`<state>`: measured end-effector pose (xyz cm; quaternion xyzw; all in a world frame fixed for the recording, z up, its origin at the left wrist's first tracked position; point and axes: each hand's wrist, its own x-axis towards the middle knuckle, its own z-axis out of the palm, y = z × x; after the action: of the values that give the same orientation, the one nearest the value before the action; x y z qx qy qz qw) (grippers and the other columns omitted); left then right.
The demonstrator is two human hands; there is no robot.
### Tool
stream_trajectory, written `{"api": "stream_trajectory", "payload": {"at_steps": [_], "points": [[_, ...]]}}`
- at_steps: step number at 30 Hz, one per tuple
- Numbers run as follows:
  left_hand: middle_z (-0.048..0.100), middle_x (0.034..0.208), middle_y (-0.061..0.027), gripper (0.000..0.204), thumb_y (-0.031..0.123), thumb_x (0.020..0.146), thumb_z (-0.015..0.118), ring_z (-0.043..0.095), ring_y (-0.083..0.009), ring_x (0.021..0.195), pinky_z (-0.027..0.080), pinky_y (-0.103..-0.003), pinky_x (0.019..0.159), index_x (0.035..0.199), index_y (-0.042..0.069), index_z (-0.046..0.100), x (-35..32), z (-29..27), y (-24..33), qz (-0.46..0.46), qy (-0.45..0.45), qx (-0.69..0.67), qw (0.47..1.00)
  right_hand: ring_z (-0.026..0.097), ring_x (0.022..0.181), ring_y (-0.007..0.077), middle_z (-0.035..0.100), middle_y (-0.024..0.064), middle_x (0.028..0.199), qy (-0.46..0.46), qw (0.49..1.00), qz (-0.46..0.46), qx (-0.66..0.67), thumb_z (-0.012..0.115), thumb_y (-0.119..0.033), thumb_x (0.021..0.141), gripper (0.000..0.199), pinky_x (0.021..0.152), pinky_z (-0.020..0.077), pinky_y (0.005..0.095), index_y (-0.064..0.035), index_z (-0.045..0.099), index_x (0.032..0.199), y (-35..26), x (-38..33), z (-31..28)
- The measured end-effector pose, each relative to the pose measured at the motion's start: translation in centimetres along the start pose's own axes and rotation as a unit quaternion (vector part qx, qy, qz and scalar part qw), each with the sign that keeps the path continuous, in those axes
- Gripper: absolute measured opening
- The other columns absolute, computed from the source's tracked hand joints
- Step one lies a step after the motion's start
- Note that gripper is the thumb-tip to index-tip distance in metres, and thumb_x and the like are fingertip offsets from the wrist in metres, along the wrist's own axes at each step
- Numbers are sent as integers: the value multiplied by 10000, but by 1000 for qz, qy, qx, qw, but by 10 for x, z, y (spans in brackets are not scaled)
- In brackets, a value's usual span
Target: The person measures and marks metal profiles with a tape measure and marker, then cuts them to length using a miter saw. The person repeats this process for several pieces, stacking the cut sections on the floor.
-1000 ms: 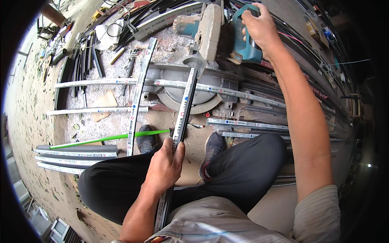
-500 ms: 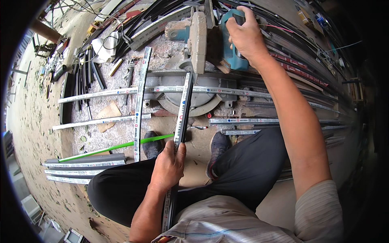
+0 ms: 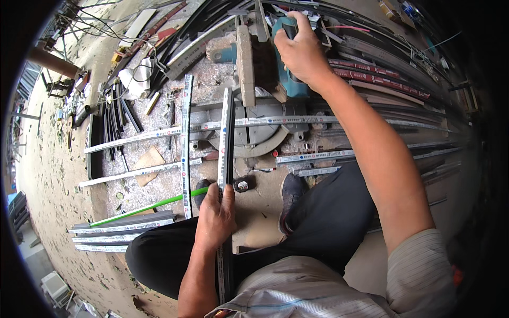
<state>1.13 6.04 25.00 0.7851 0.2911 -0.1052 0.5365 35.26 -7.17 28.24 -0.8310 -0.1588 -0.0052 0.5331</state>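
Note:
My left hand [image 3: 216, 214] is closed around a long dark profile with white printed film [image 3: 227, 138]. The profile points away from me, its near end running down beside my lap. Its far end lies over the base, left of the saw's upright guard [image 3: 245, 63]. My right hand [image 3: 305, 53] grips the teal handle [image 3: 290, 87] of a mitre saw, which is raised above the round grey base [image 3: 254, 146]. Across that base lies another long film-covered profile [image 3: 275, 121]. A further strip [image 3: 185, 148] lies crosswise over it, left of the held one.
A bright green strip [image 3: 154, 205] rests near a stack of short profiles [image 3: 124, 230] at the left. More profiles [image 3: 382, 79] crowd the right side. Dark offcuts [image 3: 114, 114] lie beyond the left end. A small dark object [image 3: 245, 183] sits by my foot.
The held profile's far end has swung left, away from below the saw guard. The small dark object by my foot has come into fuller sight. My right hand stays on the handle.

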Motion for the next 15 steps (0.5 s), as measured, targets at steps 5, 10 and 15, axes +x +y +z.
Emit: {"api": "stream_trajectory", "payload": {"at_steps": [5,10,15], "points": [[528,612,-17,439,424,1158,490,505,-109,475,397,-284,472,975,28,547,-9,-7,19,-37,-23,-72,996,597,568,135,622,44,713,-3,1000,3,13,641,-304,1013,570,536,517,338,-65,446,1492,4,16,1],[523,615,-13,468,462,1160,462,514,-112,486,383,-281,471,992,36,557,-19,-17,16,-40,-48,-88,994,587,598,132,607,26,737,-29,997,31,62,644,-303,1006,631,551,531,342,-60,418,1542,8,33,1],[535,648,-12,467,470,1161,450,504,-107,483,396,-262,470,1119,31,604,-32,-28,11,-42,-75,-147,985,610,644,140,624,39,781,-26,999,31,14,645,-305,998,643,581,557,356,-61,416,1548,3,46,0]]}}
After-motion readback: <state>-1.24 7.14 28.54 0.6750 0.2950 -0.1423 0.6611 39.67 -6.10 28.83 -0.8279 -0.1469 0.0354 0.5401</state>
